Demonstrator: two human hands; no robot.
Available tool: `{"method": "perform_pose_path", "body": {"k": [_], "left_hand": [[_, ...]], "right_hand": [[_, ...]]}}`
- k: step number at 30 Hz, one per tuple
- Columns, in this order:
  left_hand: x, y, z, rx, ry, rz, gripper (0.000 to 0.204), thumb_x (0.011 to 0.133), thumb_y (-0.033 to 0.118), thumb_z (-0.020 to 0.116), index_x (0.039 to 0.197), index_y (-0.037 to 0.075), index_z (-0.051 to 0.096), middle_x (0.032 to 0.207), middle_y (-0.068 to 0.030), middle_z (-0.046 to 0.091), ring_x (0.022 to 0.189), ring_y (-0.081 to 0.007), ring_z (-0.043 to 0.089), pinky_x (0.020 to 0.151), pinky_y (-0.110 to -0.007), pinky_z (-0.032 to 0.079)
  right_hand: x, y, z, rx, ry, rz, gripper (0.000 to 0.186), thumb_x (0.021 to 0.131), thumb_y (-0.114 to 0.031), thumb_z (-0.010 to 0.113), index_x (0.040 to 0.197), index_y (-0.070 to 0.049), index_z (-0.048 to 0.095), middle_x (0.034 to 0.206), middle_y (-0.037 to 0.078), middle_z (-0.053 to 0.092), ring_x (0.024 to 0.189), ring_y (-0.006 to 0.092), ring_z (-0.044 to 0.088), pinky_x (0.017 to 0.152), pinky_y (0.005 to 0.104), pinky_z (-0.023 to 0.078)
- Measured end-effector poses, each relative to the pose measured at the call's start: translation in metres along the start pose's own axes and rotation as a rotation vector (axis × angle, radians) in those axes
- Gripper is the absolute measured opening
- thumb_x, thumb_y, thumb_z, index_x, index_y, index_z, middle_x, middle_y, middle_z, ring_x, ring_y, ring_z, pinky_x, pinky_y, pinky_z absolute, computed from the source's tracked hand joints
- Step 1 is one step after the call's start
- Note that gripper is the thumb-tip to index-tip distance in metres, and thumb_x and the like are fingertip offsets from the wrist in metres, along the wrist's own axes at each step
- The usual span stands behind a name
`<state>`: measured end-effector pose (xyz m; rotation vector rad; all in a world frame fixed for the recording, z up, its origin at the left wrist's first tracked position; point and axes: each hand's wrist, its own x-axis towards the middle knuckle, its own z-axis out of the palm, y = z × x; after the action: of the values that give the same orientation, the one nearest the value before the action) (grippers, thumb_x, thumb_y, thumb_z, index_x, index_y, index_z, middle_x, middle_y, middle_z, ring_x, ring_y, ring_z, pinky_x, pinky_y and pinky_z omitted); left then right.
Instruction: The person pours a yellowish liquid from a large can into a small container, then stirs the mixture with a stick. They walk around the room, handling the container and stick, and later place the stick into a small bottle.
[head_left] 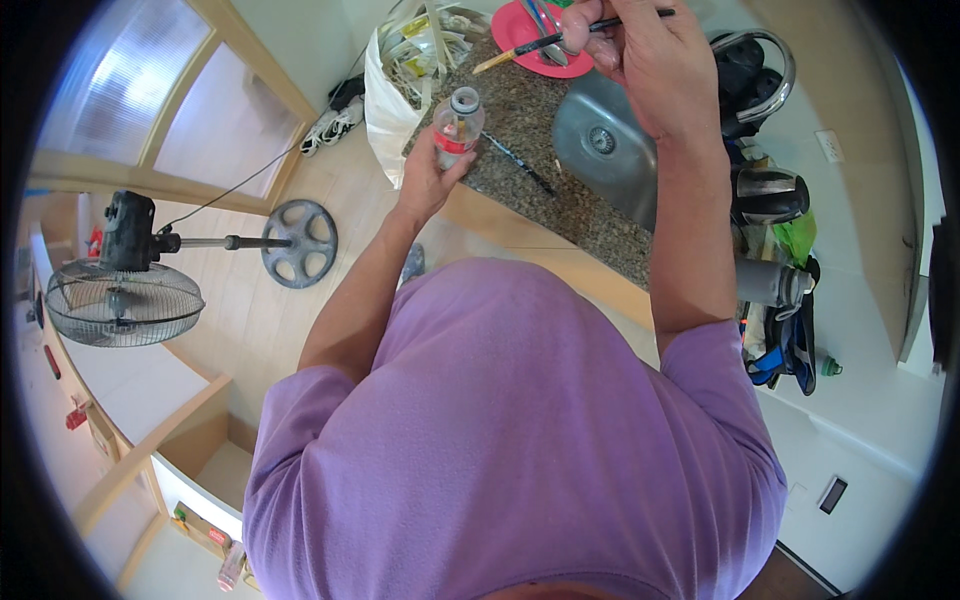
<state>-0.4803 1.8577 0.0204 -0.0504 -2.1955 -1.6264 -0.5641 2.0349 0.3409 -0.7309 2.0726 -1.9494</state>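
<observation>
Clearly, the see-through bottle point(459, 122) has an open round neck and a red band; the left hand point(438, 178) grips it by the speckled stone surface point(592, 228). Over the pink plate point(513, 28), the right hand point(650, 62) pinches a slim brush point(541, 43), dark-handled with a straw-coloured tip. The picture's top edge cuts off part of that hand, and the bottle's contents are hard to make out. The sink point(580, 118) is smooth metal.

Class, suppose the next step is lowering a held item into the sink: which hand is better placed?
Probably the right hand: it holds the brush and appears beside the sink. The left hand holds the bottle farther left.
</observation>
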Motion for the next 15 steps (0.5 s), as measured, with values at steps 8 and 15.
{"method": "perform_pose_path", "body": {"k": [8,15], "left_hand": [[0.004,-0.011,-0.001,-0.018,-0.029,-0.012,0.060,0.090,0.017,0.087,0.140,0.003,0.058,0.128,-0.0157,0.070,0.120,-0.0281,0.068,0.105,-0.040,0.051],[0.012,0.003,-0.013,-0.038,0.014,0.036,0.061,0.084,0.006,0.089,0.136,0.003,0.059,0.129,-0.0155,0.068,0.117,-0.0294,0.069,0.105,-0.039,0.052]], "right_hand": [[0.015,0.031,0.021,-0.171,-0.026,-0.014,0.041,0.114,-0.034,0.054,0.092,-0.002,0.068,0.071,0.003,0.068,0.062,0.0093,0.057,0.060,0.0267,0.046],[0.006,0.013,0.030,-0.520,-0.097,-0.022,0.038,0.110,-0.032,0.060,0.090,-0.003,0.071,0.071,0.003,0.070,0.064,0.0094,0.059,0.065,0.0275,0.047]]}}
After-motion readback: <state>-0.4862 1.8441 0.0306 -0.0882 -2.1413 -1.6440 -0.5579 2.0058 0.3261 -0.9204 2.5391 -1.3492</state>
